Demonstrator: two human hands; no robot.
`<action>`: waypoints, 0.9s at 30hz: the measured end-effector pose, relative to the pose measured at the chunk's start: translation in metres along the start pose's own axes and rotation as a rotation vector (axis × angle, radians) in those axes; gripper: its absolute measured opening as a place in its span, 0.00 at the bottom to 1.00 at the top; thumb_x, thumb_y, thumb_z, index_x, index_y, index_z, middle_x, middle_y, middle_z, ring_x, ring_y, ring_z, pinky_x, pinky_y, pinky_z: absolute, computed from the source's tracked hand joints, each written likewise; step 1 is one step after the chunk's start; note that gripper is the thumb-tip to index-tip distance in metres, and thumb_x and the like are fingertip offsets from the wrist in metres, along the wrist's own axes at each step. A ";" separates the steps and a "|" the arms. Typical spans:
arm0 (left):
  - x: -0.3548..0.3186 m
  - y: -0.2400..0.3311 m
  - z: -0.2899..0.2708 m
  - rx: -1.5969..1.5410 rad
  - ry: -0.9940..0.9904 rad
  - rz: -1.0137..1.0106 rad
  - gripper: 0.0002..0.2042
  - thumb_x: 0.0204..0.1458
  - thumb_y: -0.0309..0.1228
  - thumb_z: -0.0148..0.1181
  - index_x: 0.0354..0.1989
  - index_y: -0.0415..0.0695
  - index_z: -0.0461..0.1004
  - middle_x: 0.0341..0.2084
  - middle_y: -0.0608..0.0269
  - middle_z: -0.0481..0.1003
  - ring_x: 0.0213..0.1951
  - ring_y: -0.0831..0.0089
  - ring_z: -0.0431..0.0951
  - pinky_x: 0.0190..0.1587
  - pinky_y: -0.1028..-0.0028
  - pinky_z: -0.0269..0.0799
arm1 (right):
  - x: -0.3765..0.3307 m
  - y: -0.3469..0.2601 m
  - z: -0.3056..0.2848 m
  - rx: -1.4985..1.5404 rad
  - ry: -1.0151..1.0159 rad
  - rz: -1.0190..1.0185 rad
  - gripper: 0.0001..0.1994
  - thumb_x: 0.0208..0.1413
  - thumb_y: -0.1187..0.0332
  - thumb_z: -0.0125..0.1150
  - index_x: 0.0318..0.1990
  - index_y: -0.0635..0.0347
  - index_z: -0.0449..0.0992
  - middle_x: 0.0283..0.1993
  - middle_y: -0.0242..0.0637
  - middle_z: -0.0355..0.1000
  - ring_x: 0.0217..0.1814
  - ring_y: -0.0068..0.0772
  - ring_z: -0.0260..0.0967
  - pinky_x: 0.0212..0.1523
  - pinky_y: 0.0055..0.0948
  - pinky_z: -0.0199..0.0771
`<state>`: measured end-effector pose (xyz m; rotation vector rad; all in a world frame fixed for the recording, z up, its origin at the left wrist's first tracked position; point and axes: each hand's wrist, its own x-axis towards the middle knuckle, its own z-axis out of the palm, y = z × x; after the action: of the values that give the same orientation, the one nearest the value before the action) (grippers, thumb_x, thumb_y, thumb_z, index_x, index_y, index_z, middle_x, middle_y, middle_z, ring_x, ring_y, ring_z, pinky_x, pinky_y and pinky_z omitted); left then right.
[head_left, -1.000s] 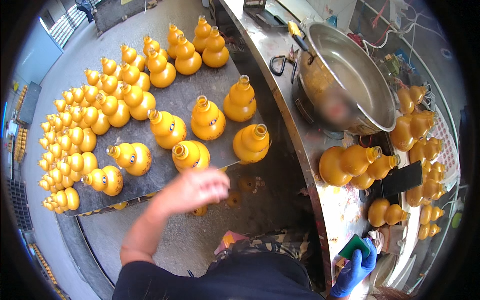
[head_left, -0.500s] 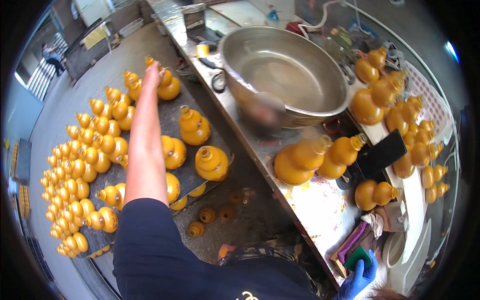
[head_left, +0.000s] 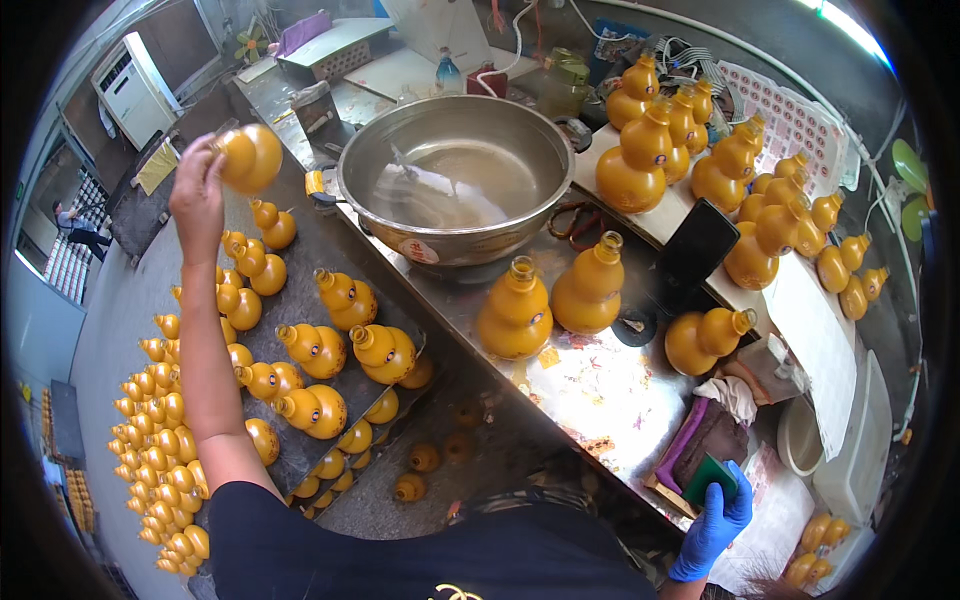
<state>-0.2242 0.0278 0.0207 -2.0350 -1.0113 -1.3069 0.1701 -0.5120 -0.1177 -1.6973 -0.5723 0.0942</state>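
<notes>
My bare left hand (head_left: 198, 190) is raised at the far left, closed around the neck of a yellow gourd-shaped bottle (head_left: 254, 160). That bottle is held in the air, above several similar gourd bottles (head_left: 316, 348) standing on a dark board. At the lower right, my right hand (head_left: 716, 530) wears a blue glove and grips a flat green scraper-like piece (head_left: 711, 481). It is beside a wooden-edged box with a purple cloth (head_left: 690, 440). Two yellow gourd bottles (head_left: 514, 312) stand on the metal counter between my hands.
A large steel basin (head_left: 480, 237) holds water and a whitish sheet. To its right, more gourd bottles (head_left: 632, 160) stand on a raised shelf near a black phone-like panel (head_left: 695, 255). A white bowl (head_left: 801, 437) sits at the right. A person (head_left: 78, 228) is far off at left.
My left hand has lifted the gourd bottle up from the group on the board. The view has turned, shifting the basin leftward. My right hand still grips the green piece.
</notes>
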 end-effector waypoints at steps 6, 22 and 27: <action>0.070 0.109 0.003 -0.434 -0.008 0.210 0.03 0.55 0.24 0.58 0.35 0.38 0.74 0.43 0.60 0.76 0.41 0.70 0.78 0.39 0.73 0.78 | -0.007 0.001 -0.018 0.053 0.041 -0.042 0.15 0.55 0.79 0.57 0.50 0.69 0.72 0.49 0.40 0.73 0.51 0.30 0.68 0.58 0.29 0.63; 0.053 0.224 0.129 -0.192 -0.775 0.754 0.03 0.46 0.23 0.55 0.29 0.39 0.73 0.39 0.61 0.72 0.39 0.58 0.76 0.41 0.63 0.72 | -0.053 0.030 -0.101 0.137 0.335 0.024 0.15 0.58 0.78 0.53 0.54 0.69 0.71 0.52 0.42 0.72 0.53 0.31 0.69 0.59 0.29 0.65; 0.048 0.226 0.137 -0.044 -0.874 0.819 0.04 0.48 0.24 0.54 0.30 0.42 0.74 0.39 0.60 0.71 0.39 0.58 0.76 0.40 0.62 0.71 | -0.042 0.043 -0.113 0.190 0.298 0.014 0.15 0.58 0.79 0.54 0.53 0.68 0.71 0.53 0.42 0.71 0.54 0.31 0.69 0.59 0.30 0.64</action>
<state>0.0432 0.0117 0.0034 -2.6607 -0.3151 0.0058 0.1895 -0.6355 -0.1442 -1.4957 -0.3184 -0.0913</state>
